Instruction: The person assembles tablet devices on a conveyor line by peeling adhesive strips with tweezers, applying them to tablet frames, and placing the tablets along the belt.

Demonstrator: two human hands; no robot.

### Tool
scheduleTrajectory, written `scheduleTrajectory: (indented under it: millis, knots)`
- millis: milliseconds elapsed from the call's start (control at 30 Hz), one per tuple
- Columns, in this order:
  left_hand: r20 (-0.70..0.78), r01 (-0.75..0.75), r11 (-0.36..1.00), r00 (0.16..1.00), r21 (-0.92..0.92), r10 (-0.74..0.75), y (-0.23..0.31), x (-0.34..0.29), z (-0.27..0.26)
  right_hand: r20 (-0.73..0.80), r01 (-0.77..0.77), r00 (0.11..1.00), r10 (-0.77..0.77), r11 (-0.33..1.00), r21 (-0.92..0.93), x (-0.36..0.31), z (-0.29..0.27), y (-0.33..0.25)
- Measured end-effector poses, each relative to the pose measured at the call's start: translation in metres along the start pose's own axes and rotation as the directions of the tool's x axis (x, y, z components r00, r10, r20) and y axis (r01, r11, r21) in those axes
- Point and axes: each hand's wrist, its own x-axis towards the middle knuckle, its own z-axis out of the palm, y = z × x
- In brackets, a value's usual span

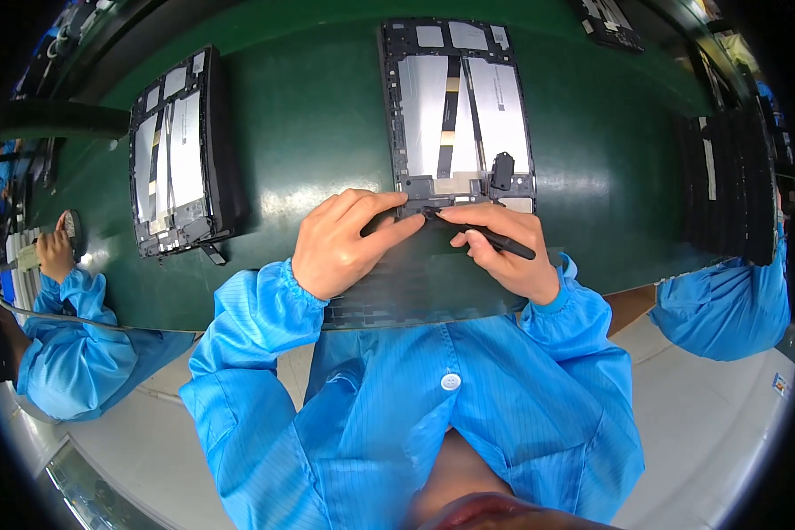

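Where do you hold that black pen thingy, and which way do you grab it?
Probably best by the slim handle, from the right, pencil-style. The black pen-like tool is long and narrow, slanting so its back end sticks out toward the lower right while its front points at the opened tablet. The right hand holds it from that side.

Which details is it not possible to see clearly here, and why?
In the head view:
1. Tip of the slim black tool: too small to make out, beside the right hand.
2. Lower-left corner of the open black-framed silver tablet: partly covered by the left hand.
3. Far end of the black-and-silver device, upper right: cut off by the picture's edge.
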Motion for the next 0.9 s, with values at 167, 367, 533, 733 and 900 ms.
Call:
scheduleTrajectory:
  millis: [167,367,533,733,900]
  knots:
    - [-0.002,-0.019,1.0,1.0,0.017,0.019,0.0,-0.001,0.001,0.05,0.027,0.998,-0.025,0.999,-0.031,0.002,-0.003,-0.003]
    - [-0.019,-0.007,0.999,1.0,-0.035,0.006,0.003,0.002,-0.007,0.02,-0.208,0.978,0.208,0.962,0.176,-0.003,-0.003,-0.013]
    - [0.113,0.007,0.999,0.994,-0.034,-0.003,0.017,-0.031,-0.039,0.014,-0.421,0.882,0.471,0.773,0.476,-0.059,-0.011,-0.017]
    - [0.348,0.021,0.997,0.938,-0.071,0.005,0.062,-0.054,-0.012,-0.11,-0.265,0.94,0.323,0.895,0.359,-0.074,-0.021,0.007]
    - [0.318,0.044,0.998,0.948,-0.041,-0.029,0.061,-0.046,0.001,-0.029,-0.28,0.956,0.292,0.939,0.201,-0.049,-0.024,-0.011]
